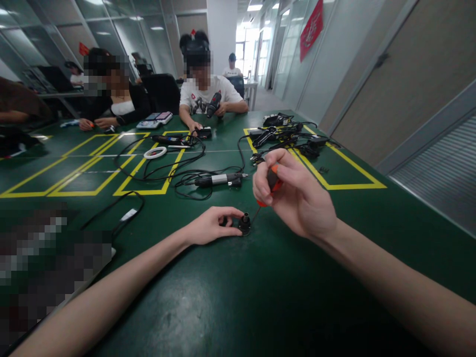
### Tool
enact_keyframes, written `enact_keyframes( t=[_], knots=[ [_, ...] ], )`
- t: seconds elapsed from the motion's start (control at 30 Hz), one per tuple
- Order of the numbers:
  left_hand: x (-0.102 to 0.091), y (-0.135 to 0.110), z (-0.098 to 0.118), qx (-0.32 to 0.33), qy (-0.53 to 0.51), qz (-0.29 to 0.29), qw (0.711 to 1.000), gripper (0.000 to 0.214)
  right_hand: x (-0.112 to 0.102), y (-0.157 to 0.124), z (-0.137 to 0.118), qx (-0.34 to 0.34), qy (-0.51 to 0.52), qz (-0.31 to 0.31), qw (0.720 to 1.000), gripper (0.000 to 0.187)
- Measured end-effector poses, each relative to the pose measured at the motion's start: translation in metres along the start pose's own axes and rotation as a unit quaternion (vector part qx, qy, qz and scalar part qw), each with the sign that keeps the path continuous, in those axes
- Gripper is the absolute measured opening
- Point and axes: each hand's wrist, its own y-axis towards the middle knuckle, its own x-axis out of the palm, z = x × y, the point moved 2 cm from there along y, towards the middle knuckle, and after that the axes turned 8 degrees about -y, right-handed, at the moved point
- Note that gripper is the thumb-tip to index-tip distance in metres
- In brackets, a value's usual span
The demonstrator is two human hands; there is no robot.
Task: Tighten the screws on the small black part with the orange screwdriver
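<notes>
In my right hand (293, 193) is a screwdriver (274, 179) with an orange and dark grey handle. Its thin shaft slants down and left to a small black round part (244, 224), which has a raised, hollow-looking top. That part stands upright on the green table, and my left hand (215, 224) grips its side between thumb and fingers. The screwdriver's tip is at the part's right side, too small for me to tell what it touches. Just beyond my hands lies a grey and black corded power tool (219, 179).
Yellow tape outlines (357, 187) mark the green table (208, 297). A heap of black cabled tools (286, 134) lies at the back right. A white ring (155, 152) and looped cords are at centre left. Across the table, a person (208, 94) holds a drill (213, 104); another person sits left.
</notes>
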Motion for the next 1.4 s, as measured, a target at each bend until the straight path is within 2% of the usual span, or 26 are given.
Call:
enact_keyframes(
  t=[0.13, 0.3, 0.5, 0.7, 0.8, 0.9, 1.13, 1.3, 1.4],
  knots=[
    [0.0000, 0.0000, -0.0013, 0.001, -0.022, 0.003, 1.000, 0.057, 0.0003, 0.0025, 0.0018, 0.018, -0.034, -0.008, 0.999, 0.022],
    [0.0005, 0.0000, -0.0035, 0.014, -0.027, 0.011, 0.999, 0.043, 0.0029, 0.0029, 0.0036, 0.042, -0.040, 0.005, 0.998, 0.034],
    [0.0001, 0.0007, -0.0030, 0.016, -0.015, 0.002, 1.000, 0.043, 0.0028, 0.0010, 0.0041, 0.008, -0.008, -0.006, 1.000, 0.024],
    [-0.0003, 0.0001, -0.0010, -0.008, 0.007, -0.009, 1.000, 0.051, 0.0037, 0.0013, 0.0036, 0.036, -0.056, -0.015, 0.998, 0.040],
    [-0.0001, 0.0001, -0.0009, 0.006, -0.017, 0.000, 1.000, 0.055, 0.0049, 0.0000, 0.0049, 0.018, -0.034, -0.012, 0.999, 0.034],
    [0.0002, 0.0004, -0.0030, 0.010, -0.031, 0.007, 0.999, 0.047, 0.0048, -0.0001, 0.0052, 0.006, -0.013, -0.011, 1.000, 0.028],
    [0.0004, 0.0004, -0.0033, 0.021, -0.012, 0.008, 1.000, 0.043, 0.0050, 0.0021, 0.0014, 0.029, -0.062, -0.017, 0.998, 0.040],
    [0.0000, 0.0000, -0.0010, 0.028, -0.001, 0.003, 1.000, 0.041, 0.0061, 0.0001, 0.0032, 0.014, -0.016, -0.018, 1.000, 0.032],
    [0.0001, 0.0000, -0.0011, 0.023, 0.000, 0.000, 1.000, 0.044, 0.0054, 0.0010, 0.0028, 0.012, -0.026, -0.017, 0.999, 0.032]
  ],
)
